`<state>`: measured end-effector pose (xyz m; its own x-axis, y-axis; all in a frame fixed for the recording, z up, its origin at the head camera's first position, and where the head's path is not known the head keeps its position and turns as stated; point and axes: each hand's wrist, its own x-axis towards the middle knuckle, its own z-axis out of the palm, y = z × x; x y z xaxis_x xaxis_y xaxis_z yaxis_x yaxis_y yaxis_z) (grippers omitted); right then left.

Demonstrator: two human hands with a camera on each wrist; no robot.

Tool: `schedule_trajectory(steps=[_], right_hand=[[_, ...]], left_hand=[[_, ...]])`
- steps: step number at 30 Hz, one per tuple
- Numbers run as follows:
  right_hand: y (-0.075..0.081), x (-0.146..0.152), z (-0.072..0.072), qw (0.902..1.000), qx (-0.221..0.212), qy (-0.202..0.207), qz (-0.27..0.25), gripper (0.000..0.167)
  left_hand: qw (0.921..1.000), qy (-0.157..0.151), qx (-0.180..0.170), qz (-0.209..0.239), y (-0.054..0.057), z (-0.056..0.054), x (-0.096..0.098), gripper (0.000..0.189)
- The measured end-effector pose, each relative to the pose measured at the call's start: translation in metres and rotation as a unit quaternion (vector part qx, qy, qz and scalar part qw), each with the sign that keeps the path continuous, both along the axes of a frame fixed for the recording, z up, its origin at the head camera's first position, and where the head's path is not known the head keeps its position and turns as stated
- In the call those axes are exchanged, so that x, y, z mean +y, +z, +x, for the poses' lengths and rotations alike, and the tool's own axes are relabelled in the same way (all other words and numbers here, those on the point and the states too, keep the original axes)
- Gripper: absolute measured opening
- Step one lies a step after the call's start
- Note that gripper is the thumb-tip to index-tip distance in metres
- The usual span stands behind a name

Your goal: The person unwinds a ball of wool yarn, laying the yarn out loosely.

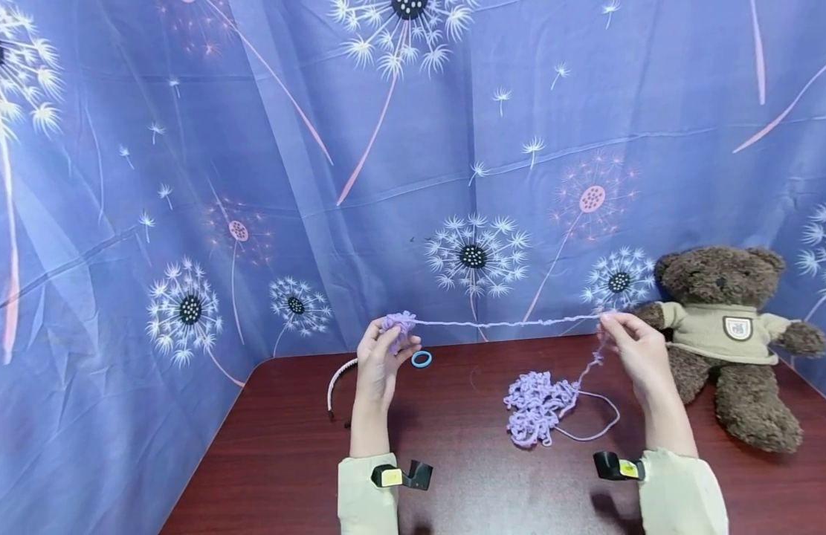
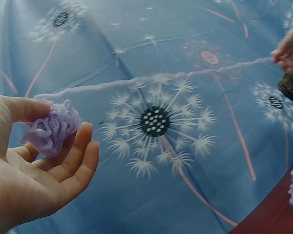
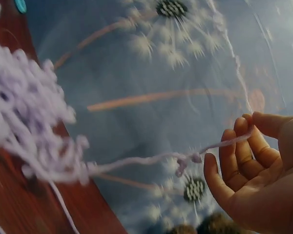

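Note:
My left hand [image 1: 379, 364] pinches a small wound bundle of lilac yarn [image 2: 56, 126] between thumb and fingers, above the table's back edge. From that bundle a yarn strand [image 1: 506, 324] runs taut and nearly level across to my right hand [image 1: 640, 357]. The right thumb and fingertips pinch the strand. Below the right hand the yarn drops, with a small tangle [image 3: 183, 163] partway, to a loose, curly heap of lilac yarn [image 1: 536, 409] on the table. A loop of yarn lies to the right of the heap.
A brown teddy bear [image 1: 727, 342] in a beige shirt sits at the table's right. Behind the left hand lie a blue ring [image 1: 421, 360] and a white braided band [image 1: 335, 379]. A blue dandelion-print curtain [image 1: 399, 245] hangs behind the dark red table [image 1: 453, 461].

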<state>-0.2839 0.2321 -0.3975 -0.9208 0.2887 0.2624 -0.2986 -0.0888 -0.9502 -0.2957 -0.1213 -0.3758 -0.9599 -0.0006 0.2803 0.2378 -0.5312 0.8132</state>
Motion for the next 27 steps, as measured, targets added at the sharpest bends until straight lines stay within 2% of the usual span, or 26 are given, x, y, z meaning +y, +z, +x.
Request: schedule_trajectory(steps=[2,4,6,8,9,13,17,22,27], right_hand=[[0.002,-0.012,-0.001,0.9982,-0.008,-0.001,0.059,0.016],[0.005,-0.027,-0.002,0.9915,-0.022,0.001,0.128,0.013],[0.006,-0.045,-0.002,0.9827,-0.029,0.012,0.182,0.023],[0.007,-0.064,-0.002,0.9752,-0.034,0.035,0.216,0.034],[0.007,-0.074,-0.001,0.973,-0.029,0.047,0.224,0.034],[0.006,-0.109,0.002,0.9679,0.011,0.102,0.229,0.026],[0.006,-0.129,0.008,0.9652,0.041,0.139,0.218,0.021],[0.007,-0.137,0.012,0.9653,0.042,0.154,0.206,0.02],[0.008,-0.136,0.013,0.964,0.037,0.159,0.21,0.019]], left_hand=[[0.9999,-0.012,0.002,-0.006,0.0,0.0,0.006,0.014],[0.9996,-0.021,0.002,-0.017,-0.001,0.001,0.012,0.015],[0.9993,-0.027,0.001,-0.025,-0.002,0.002,0.019,0.016],[0.9988,-0.034,-0.001,-0.034,-0.004,0.002,0.026,0.016],[0.9986,-0.038,-0.002,-0.038,-0.004,0.002,0.029,0.017],[0.9972,-0.054,-0.002,-0.053,-0.006,0.002,0.039,0.018],[0.9951,-0.068,-0.002,-0.072,-0.009,0.002,0.047,0.019],[0.9922,-0.085,-0.003,-0.091,-0.012,0.003,0.053,0.018],[0.9916,-0.088,-0.003,-0.095,-0.012,0.003,0.057,0.017]])
